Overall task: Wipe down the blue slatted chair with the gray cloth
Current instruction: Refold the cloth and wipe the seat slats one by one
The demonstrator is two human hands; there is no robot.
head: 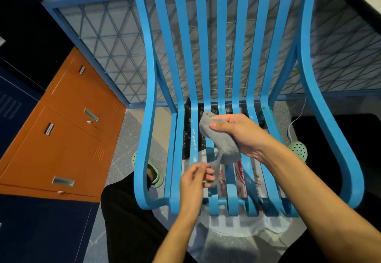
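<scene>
The blue slatted chair fills the middle of the view, its back rising away from me and its seat slats curling down at the front edge. My right hand grips the bunched gray cloth over the middle seat slats. A tail of the cloth hangs down toward my left hand, which pinches its lower end just above the front part of the seat.
Orange metal lockers and dark blue ones stand to the left. A blue-framed wire mesh panel runs behind the chair. Plastic bags lie under the seat, a white cable trails at right, and my black-trousered leg is beside the chair's left arm.
</scene>
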